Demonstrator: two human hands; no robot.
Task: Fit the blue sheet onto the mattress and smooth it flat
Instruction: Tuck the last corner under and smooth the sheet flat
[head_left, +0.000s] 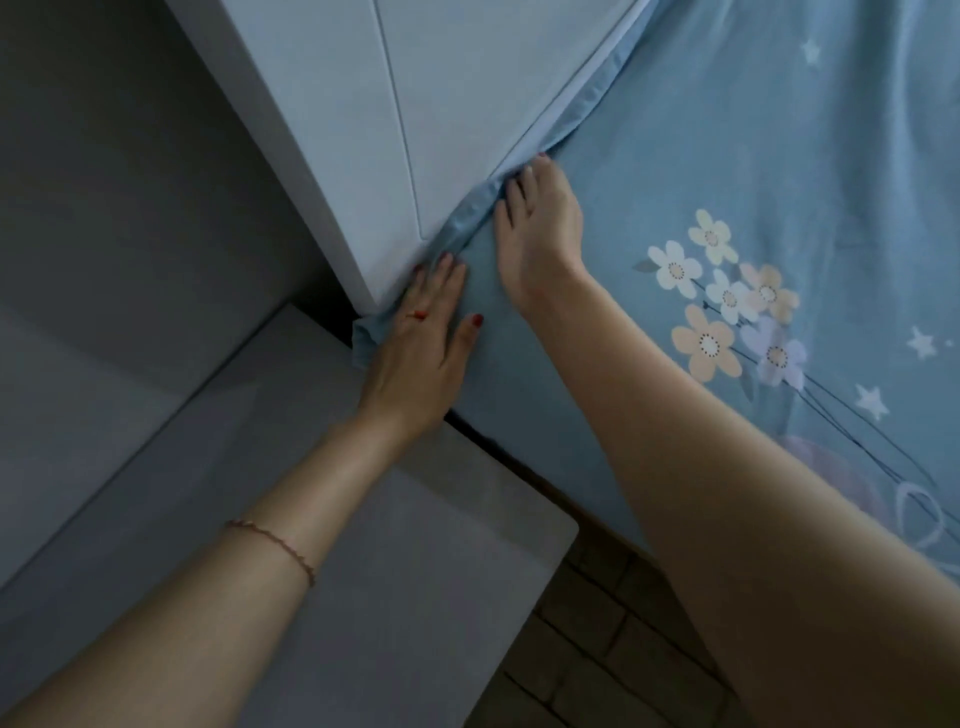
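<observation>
The blue sheet (727, 156), printed with flowers and stars, covers the mattress across the right side of the view. Its hem is bunched along the white headboard (322, 130). My left hand (421, 343) lies flat on the sheet at the mattress corner, fingers straight and pointing at the headboard's lower end. A small fold of sheet sticks out just left of it. My right hand (540, 234) presses the sheet further up the seam, fingertips pushed into the gap between mattress and headboard.
A pale grey nightstand top (311, 519) sits beside the bed under my left forearm. Grey wall fills the left. Brown tiled floor (623, 649) shows between nightstand and bed at the bottom.
</observation>
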